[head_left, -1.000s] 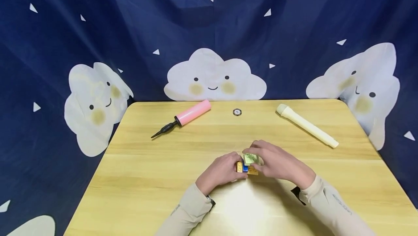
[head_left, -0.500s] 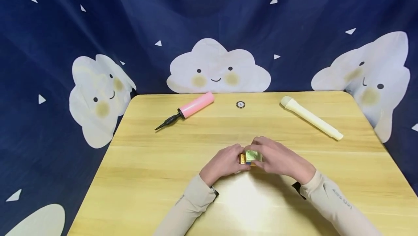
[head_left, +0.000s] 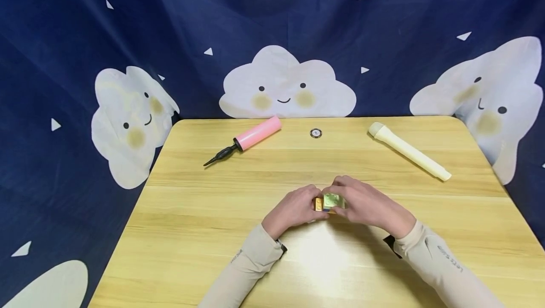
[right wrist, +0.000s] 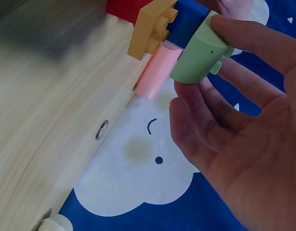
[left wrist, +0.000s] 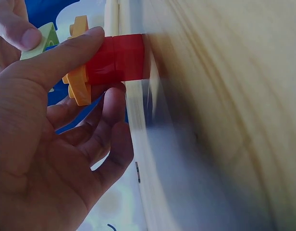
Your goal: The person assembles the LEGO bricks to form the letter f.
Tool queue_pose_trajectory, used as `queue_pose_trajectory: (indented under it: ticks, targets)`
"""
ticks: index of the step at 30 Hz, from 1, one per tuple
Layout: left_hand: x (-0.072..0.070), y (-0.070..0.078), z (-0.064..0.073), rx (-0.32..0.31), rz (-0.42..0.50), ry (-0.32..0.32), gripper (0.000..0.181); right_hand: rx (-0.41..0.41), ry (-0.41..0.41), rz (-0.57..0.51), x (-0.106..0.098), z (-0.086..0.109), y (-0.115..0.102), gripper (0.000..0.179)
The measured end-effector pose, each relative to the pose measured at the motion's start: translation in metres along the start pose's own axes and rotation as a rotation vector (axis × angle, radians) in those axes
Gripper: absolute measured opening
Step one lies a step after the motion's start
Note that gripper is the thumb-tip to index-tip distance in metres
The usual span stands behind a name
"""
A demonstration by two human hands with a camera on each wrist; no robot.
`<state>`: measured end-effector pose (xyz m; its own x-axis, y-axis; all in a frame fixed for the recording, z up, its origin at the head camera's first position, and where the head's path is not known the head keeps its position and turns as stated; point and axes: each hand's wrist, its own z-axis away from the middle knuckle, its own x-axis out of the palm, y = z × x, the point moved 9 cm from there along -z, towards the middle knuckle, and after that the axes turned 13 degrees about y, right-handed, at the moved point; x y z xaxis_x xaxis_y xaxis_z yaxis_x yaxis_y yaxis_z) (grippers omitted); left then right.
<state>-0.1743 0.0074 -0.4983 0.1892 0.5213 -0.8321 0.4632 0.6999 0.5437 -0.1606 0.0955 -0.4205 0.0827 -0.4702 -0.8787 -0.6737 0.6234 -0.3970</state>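
Observation:
A small stack of toy building bricks stands on the table between the hands. Two red bricks [left wrist: 124, 57] side by side form its bottom, and an orange brick [right wrist: 149, 29] lies across them. Above that sits a blue brick [right wrist: 187, 23], topped by a light green brick [right wrist: 198, 55] with a curved side. My left hand [head_left: 293, 209] grips the lower stack, its thumb against the red in the left wrist view. With thumb and fingers, my right hand [head_left: 369, 205] pinches the green brick, which hides most of the blue one in the head view.
Behind the hands lie a pink hand pump [head_left: 258, 134] with a black nozzle, a round black-and-white chip [head_left: 316, 133] and a cream toy microphone [head_left: 409, 152]. A dark blue curtain [head_left: 187, 24] with clouds hangs beyond the table's [head_left: 204, 194] far edge.
My right hand has shifted the green brick over the blue one, which was more exposed a second ago. The left hand keeps its grip. The head view has tilted slightly down.

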Motion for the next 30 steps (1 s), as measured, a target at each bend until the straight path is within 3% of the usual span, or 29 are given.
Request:
queue_pose_trajectory:
  ticks: [11,21,30]
  targets:
    - [-0.003,0.0013,0.0026,0.006,-0.002,0.002,0.034,0.022,0.002,-0.021,0.0008,-0.0005,-0.002,0.04]
    - [-0.0026,0.0028,0.0019,0.013,-0.01,0.014,0.038,-0.013,0.047,0.004,-0.0033,-0.0004,-0.0058,0.04]
    - [-0.0015,0.0034,0.0027,0.01,0.001,0.008,0.041,0.031,0.011,-0.034,0.0003,0.0007,-0.0016,0.04]
